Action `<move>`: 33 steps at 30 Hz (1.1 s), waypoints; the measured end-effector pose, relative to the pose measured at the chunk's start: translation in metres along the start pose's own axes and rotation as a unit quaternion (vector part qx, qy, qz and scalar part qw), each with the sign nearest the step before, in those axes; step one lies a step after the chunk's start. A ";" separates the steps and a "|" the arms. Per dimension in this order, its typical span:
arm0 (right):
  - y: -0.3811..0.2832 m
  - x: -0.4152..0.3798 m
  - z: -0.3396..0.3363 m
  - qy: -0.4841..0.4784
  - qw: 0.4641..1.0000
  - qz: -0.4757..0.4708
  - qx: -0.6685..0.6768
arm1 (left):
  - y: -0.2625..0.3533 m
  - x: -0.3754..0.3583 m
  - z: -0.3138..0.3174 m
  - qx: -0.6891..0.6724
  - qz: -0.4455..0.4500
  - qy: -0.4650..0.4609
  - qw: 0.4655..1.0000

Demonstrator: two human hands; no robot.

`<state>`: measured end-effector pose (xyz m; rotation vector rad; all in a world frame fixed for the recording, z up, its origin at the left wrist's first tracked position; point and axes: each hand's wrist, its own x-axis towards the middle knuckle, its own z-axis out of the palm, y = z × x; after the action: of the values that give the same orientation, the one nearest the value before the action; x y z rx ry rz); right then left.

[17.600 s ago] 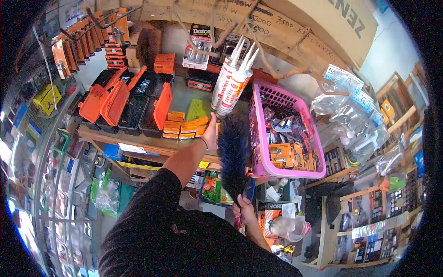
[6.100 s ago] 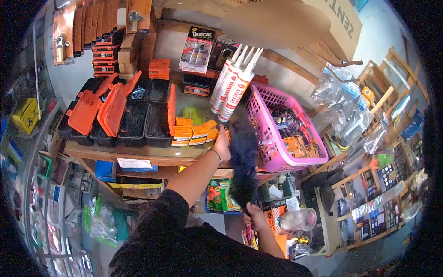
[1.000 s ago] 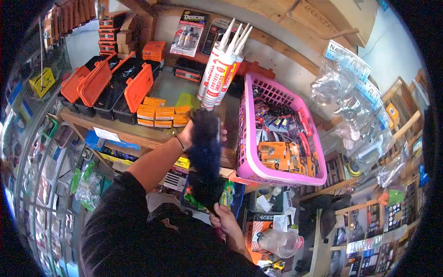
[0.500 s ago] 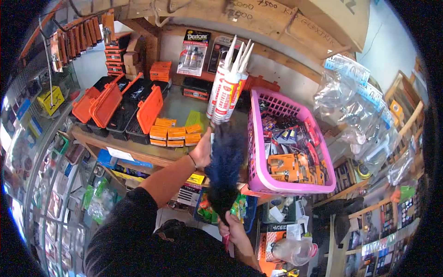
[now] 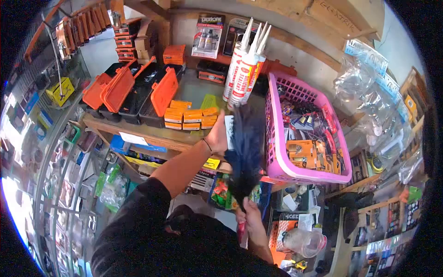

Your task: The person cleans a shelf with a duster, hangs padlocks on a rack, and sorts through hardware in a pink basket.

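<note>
A dark feather duster (image 5: 247, 154), its bristles blurred, stands upright in front of me. Its pinkish-red handle is in my right hand (image 5: 250, 216), whose fingers are wrapped round it. My left hand (image 5: 215, 137) is at the shelf's front edge, closed against a white piece with writing on it (image 5: 229, 131). Part of that piece and some of the fingers are hidden by the duster. Several white silicone sealant tubes (image 5: 240, 76) with long nozzles stand just above the bristles. Small orange boxes (image 5: 191, 117) are stacked to the left of this hand.
A pink basket (image 5: 272, 159) full of packaged goods stands to the right. Black cases with open orange lids (image 5: 164, 92) are on the shelf at left. Clear plastic bags (image 5: 369, 99) hang at right. A clear jar (image 5: 302, 242) lies low at right.
The view has shifted, so the shelf appears further right and slightly higher. The duster has swung a little relative to the tubes, exposing more of the white piece. Both hands keep their grips.
</note>
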<state>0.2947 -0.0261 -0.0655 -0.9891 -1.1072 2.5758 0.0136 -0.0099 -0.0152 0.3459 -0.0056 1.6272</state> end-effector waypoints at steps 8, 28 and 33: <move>0.017 -0.005 -0.001 -0.002 0.997 0.014 -0.073 | -0.004 -0.010 -0.001 0.056 0.015 -0.057 0.997; 0.018 -0.007 0.001 0.012 0.995 -0.001 -0.102 | -0.002 -0.009 -0.010 0.034 0.009 -0.014 0.999; 0.017 -0.010 -0.007 -0.019 0.993 -0.008 -0.115 | -0.002 -0.008 -0.001 0.004 -0.005 -0.017 1.000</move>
<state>0.3082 -0.0382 -0.0758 -0.9753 -1.4413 2.5068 0.0152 -0.0168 -0.0183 0.3793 -0.0226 1.6114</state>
